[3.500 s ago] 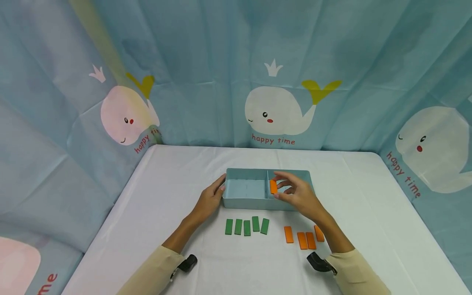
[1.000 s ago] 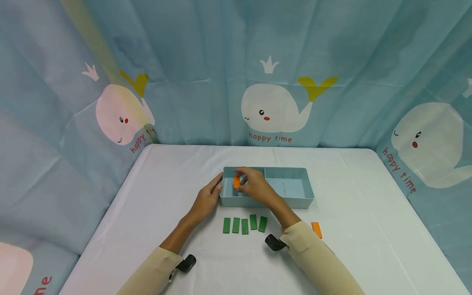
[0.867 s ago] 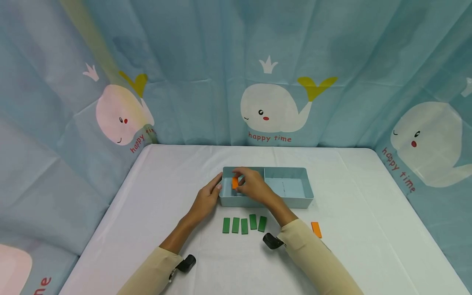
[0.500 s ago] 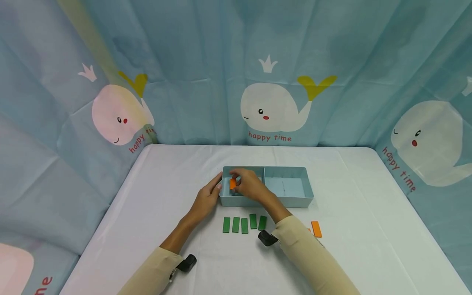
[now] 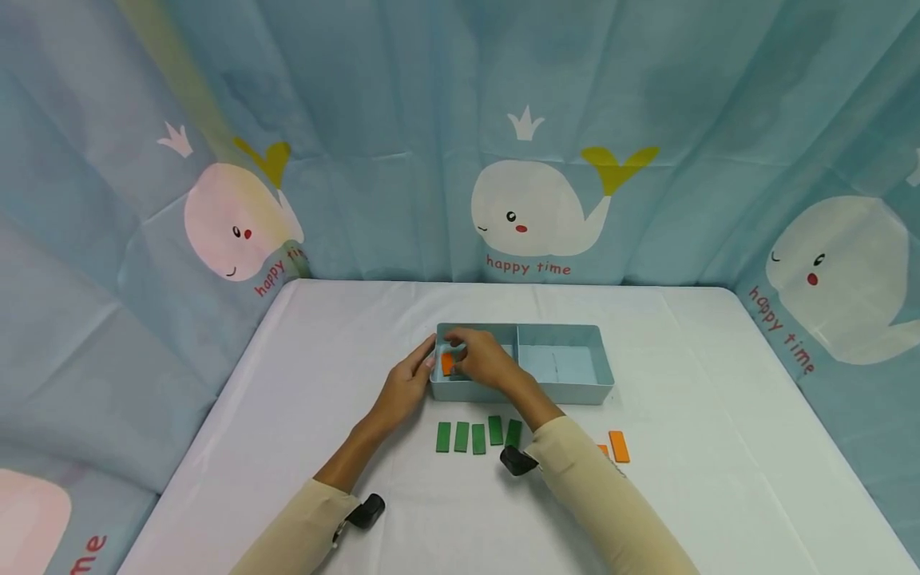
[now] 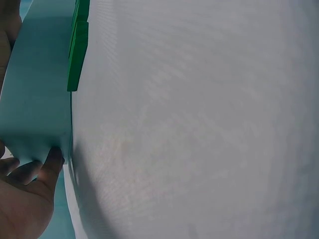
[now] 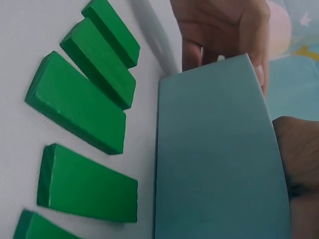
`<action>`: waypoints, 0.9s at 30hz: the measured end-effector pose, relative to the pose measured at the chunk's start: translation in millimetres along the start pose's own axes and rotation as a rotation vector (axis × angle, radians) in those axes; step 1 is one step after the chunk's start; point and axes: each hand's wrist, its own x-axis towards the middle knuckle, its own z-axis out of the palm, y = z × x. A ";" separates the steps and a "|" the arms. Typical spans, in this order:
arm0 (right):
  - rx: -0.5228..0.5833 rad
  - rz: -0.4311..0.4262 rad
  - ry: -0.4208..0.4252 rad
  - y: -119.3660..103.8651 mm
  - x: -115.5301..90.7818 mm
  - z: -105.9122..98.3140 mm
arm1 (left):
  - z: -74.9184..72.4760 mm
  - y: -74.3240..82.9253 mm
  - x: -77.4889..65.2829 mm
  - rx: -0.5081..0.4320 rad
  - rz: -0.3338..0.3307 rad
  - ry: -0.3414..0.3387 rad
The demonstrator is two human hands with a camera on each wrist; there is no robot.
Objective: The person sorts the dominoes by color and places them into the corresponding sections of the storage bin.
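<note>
A pale blue box (image 5: 575, 394) with a divider stands on the white table. My left hand (image 5: 404, 390) rests at its left end, its fingers against the outer wall; in the left wrist view fingertips of that hand (image 6: 30, 194) touch the box. Inside the left compartment, my right hand (image 5: 483, 359) pinches a flat orange block (image 5: 447, 364) close to the left wall. The box wall hides the right fingertips in the right wrist view. Several green blocks (image 5: 461, 437) lie in a row before the box, also large in the right wrist view as green blocks (image 7: 79, 102).
Right of the green row lie orange blocks (image 5: 619, 446), partly hidden by the right sleeve (image 5: 596, 487). The box's right compartment (image 5: 564, 363) shows its bare floor. A whale-printed curtain (image 5: 402, 160) hangs behind the table and along its sides.
The right hand has carried the orange block from over the right compartment to the left one, then further left and down. The left hand has stayed at the box's end.
</note>
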 end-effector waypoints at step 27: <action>0.081 -0.159 0.177 6.6 -43.3 -16.4 | 2.1 -3.3 1.5 -0.009 0.005 0.015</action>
